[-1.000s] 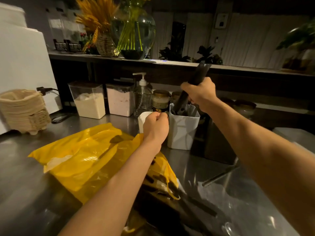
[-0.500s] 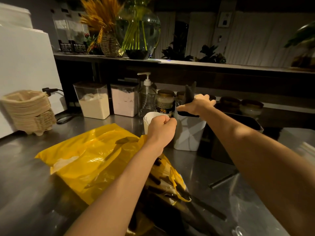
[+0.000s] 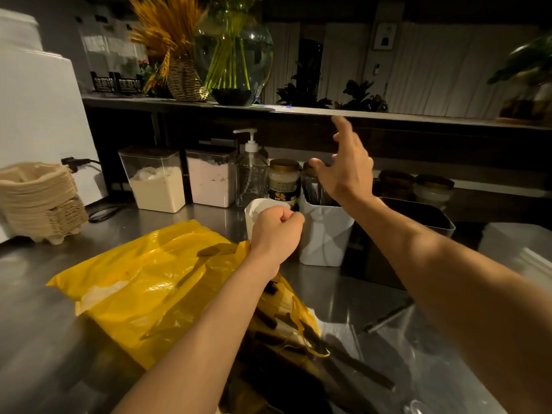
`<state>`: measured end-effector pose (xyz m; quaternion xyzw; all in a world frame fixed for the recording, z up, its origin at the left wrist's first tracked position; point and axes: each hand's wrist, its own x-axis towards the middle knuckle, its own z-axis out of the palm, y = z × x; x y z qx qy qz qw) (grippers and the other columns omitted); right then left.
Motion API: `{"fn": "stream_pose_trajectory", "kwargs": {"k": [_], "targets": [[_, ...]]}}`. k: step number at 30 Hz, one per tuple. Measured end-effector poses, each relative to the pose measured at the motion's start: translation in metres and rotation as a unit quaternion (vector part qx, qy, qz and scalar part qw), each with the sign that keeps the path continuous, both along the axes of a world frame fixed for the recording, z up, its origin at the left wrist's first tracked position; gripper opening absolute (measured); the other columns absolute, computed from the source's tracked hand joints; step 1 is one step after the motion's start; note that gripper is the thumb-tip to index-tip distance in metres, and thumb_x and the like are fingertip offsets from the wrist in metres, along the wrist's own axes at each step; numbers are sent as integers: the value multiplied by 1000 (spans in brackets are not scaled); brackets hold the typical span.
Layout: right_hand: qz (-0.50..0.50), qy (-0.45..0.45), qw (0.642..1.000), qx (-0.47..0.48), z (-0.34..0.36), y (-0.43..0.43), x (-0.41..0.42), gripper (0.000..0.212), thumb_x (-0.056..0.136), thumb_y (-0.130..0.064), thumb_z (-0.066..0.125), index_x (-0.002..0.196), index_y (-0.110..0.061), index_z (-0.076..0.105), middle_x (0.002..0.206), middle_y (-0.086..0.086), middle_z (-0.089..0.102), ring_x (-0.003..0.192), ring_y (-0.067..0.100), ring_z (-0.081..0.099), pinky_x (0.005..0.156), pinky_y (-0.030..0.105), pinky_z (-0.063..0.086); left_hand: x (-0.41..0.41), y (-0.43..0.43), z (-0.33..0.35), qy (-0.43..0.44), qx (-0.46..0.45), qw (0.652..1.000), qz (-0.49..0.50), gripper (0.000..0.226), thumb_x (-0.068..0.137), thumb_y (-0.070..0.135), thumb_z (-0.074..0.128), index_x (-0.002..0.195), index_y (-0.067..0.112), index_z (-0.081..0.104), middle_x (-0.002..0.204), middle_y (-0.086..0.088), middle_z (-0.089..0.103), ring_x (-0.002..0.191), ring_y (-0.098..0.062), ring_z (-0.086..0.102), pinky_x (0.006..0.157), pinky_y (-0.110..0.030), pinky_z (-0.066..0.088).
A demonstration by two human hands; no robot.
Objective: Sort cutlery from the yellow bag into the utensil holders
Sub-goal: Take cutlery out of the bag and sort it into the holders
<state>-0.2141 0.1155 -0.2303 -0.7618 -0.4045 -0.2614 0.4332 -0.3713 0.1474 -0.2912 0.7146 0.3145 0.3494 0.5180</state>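
The yellow bag (image 3: pixel 155 291) lies on the steel counter, and dark cutlery (image 3: pixel 361 369) spills from its mouth at the bottom. My left hand (image 3: pixel 276 231) is a fist in front of a small white cup (image 3: pixel 254 209) and seems to grip the bag's raised top edge. Behind it stands the white utensil holder (image 3: pixel 324 234) with dark cutlery handles (image 3: pixel 315 192) inside. My right hand (image 3: pixel 346 171) hovers just above that holder with its fingers spread and holds nothing.
A black bin (image 3: pixel 418 228) stands right of the holder. Two powder containers (image 3: pixel 158 180), a pump bottle (image 3: pixel 251 171) and jars (image 3: pixel 283 182) line the back. Stacked pulp trays (image 3: pixel 38 201) sit at the left. A single dark utensil (image 3: pixel 385 318) lies on the counter (image 3: pixel 44 354).
My right hand lowered the dark cutlery into the white holder, let go and lifted away with fingers spread. My left hand stayed where it was.
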Motion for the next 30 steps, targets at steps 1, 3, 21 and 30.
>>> {"fn": "stream_pose_trajectory", "kwargs": {"k": [1, 3, 21, 30], "targets": [[3, -29, 999, -32, -2, 2, 2, 56, 94, -27, 69, 143, -27, 42, 128, 8, 62, 110, 27, 64, 92, 48, 56, 0, 0, -1, -1, -2, 1000, 1, 28, 94, 21, 59, 92, -6, 66, 72, -4, 53, 70, -16, 49, 68, -33, 44], [-16, -38, 986, -158, -5, 5, 3, 27, 104, -37, 49, 114, -17, 63, 107, 9, 67, 100, 29, 66, 90, 50, 56, -1, 0, -1, 0, 0, 1000, 1, 28, 93, 21, 59, 91, -6, 65, 70, -4, 53, 70, -18, 49, 68, -34, 43], [47, 60, 906, -415, -41, -120, -92, 12, 95, -32, 62, 86, -24, 64, 84, -2, 64, 77, 21, 63, 59, 31, 46, -56, -37, -1, 126, 65, 954, -264, 14, 92, 18, 65, 83, 8, 64, 73, 0, 59, 62, -9, 52, 55, -21, 41], [164, 59, 780, -601, -98, -164, -181, 76, 74, -82, 62, 118, -20, 60, 116, 4, 60, 100, 23, 59, 88, 40, 56, -100, -59, -18, 218, 174, 927, -249, 23, 89, 1, 58, 85, 19, 72, 87, -1, 69, 74, -10, 61, 66, -26, 49]]}}
